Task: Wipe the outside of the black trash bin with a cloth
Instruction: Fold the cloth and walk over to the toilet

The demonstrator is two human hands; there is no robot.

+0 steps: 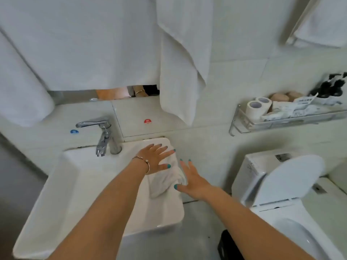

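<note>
White cloth [165, 177], white sink [78, 184], black trash bin [228, 244], teal-painted nails on both hands.

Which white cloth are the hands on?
The small crumpled cloth on the sink's right rim, under both hands; the other white towels hang on the wall.

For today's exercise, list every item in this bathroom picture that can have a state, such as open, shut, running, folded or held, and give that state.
left hand: open, fingers flat on the cloth
right hand: open, thumb touching the cloth
cloth: crumpled on the sink's right rim
tap: no water running
sink: looks dry
toilet lid: raised
black trash bin: on the floor, untouched
</note>
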